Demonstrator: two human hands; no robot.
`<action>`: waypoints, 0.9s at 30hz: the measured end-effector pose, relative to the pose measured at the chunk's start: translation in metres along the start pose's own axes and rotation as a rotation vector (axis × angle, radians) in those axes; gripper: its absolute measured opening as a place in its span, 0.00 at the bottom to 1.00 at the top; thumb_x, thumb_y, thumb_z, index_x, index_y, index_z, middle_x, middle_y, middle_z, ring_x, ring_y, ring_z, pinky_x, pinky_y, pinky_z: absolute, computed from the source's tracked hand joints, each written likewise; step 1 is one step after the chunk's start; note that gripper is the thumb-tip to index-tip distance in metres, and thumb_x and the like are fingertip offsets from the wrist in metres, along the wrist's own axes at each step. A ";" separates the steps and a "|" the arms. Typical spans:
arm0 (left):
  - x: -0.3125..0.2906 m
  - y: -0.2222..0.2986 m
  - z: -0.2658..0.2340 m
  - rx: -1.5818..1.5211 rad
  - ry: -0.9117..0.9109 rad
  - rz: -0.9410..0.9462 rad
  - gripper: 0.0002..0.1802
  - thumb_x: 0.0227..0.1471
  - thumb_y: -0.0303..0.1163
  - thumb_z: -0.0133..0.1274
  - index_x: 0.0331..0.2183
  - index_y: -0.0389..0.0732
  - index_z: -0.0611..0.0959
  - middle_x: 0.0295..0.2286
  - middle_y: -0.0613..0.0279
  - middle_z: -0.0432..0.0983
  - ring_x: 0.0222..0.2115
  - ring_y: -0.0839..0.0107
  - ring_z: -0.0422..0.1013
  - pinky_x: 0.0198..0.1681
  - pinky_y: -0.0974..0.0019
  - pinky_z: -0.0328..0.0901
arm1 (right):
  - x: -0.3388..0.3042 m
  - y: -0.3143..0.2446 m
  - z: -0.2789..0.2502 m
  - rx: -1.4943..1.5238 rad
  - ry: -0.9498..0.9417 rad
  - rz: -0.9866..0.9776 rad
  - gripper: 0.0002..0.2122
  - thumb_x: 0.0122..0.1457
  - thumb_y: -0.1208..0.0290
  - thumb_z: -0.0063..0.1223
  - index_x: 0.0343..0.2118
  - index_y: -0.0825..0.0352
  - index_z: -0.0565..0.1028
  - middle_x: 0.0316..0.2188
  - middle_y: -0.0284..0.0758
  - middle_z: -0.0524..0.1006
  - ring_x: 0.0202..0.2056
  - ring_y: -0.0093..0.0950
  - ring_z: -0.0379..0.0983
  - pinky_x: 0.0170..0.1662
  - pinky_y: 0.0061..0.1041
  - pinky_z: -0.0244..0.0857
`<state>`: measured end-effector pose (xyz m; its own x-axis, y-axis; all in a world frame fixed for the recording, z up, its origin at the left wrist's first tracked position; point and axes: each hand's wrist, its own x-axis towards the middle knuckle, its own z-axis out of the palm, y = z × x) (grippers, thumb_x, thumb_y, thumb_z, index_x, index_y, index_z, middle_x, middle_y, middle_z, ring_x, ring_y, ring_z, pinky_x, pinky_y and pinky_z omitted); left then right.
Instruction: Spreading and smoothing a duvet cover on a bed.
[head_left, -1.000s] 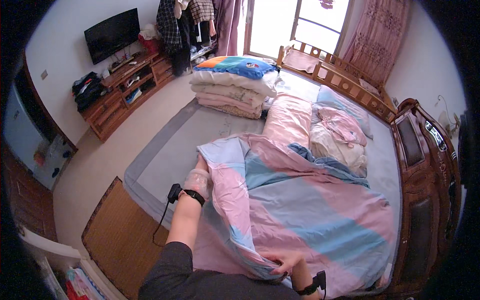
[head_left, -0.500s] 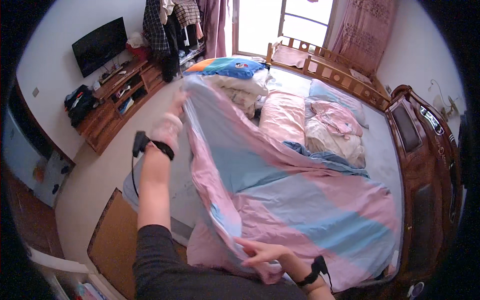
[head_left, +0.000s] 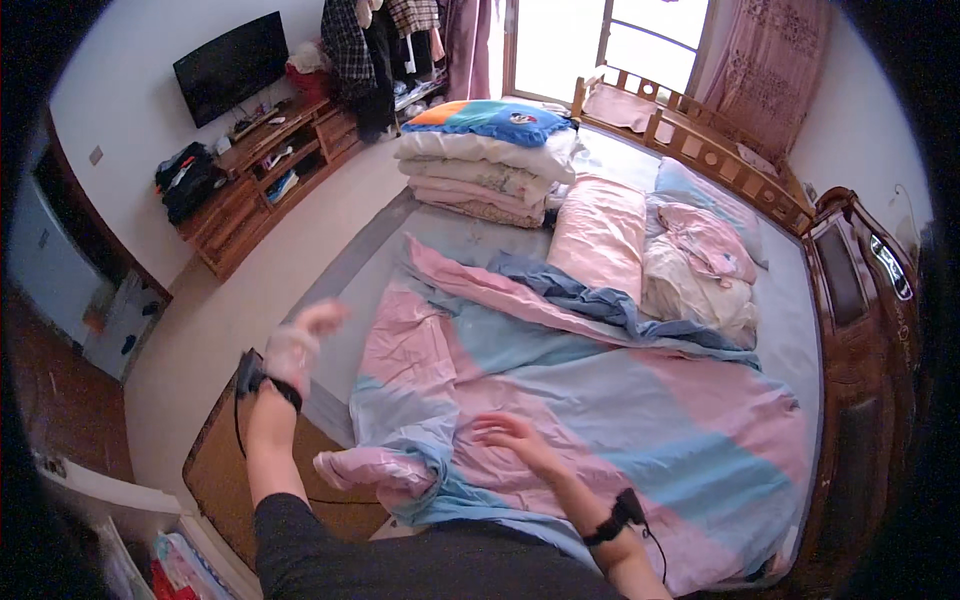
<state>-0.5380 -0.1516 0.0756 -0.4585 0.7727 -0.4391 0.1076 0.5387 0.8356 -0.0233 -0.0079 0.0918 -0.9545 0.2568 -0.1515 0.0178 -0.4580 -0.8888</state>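
A large pink, blue and grey striped bed cover [head_left: 620, 430] lies spread over the bed, creased, with its far edge folded back. My left hand [head_left: 305, 335] is off the cloth, in the air near the bed's left edge; its fingers are somewhat blurred but look stretched out, with nothing in them. Just above the cover's near middle, my right hand [head_left: 515, 440] has its fingers apart and holds nothing; whether the fingertips touch the cloth I cannot tell. A bunched, twisted corner of the cover [head_left: 375, 470] sticks out to the left, close to my body. Both wrists wear black straps with small devices.
Folded quilts [head_left: 480, 180] topped by a colourful pillow [head_left: 500, 122] are stacked at the bed's far left. A pink roll of bedding [head_left: 597, 235] and a crumpled white bundle [head_left: 700, 285] lie beyond the cover. The dark wooden headboard [head_left: 860, 400] borders the right; a brown mat [head_left: 225, 455] is lower left.
My left hand has let go of the cover's raised edge and come down toward me. The cover has dropped flat onto the bed. My right hand has released the cloth and lifted, fingers spreading.
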 end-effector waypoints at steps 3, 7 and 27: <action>-0.073 -0.003 0.089 -0.114 -0.286 -0.290 0.33 0.52 0.52 0.54 0.52 0.38 0.72 0.46 0.63 0.73 0.45 0.70 0.68 0.47 0.63 0.63 | -0.074 0.025 -0.103 -0.155 0.509 0.001 0.17 0.56 0.75 0.50 0.49 0.71 0.70 0.42 0.39 0.76 0.43 0.28 0.74 0.48 0.27 0.68; -0.167 -0.001 0.142 -0.232 -0.344 -0.634 0.38 0.50 0.56 0.55 0.52 0.36 0.72 0.45 0.63 0.74 0.46 0.71 0.68 0.50 0.65 0.61 | -0.157 0.043 -0.200 -0.434 0.924 -0.003 0.14 0.53 0.76 0.48 0.44 0.69 0.73 0.36 0.35 0.77 0.37 0.25 0.73 0.42 0.24 0.67; -0.073 0.111 -0.056 0.871 0.657 -0.052 0.18 0.43 0.28 0.58 0.41 0.42 0.82 0.35 0.54 0.80 0.38 0.58 0.76 0.41 0.57 0.68 | -0.250 0.058 -0.267 -0.574 1.208 0.053 0.17 0.48 0.76 0.52 0.44 0.71 0.73 0.39 0.42 0.74 0.45 0.32 0.69 0.51 0.28 0.61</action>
<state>-0.5417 -0.1672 0.2190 -0.8341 0.5515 0.0112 0.5435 0.8182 0.1874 0.2961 0.1284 -0.0374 -0.0937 0.9728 -0.2117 0.4524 -0.1478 -0.8795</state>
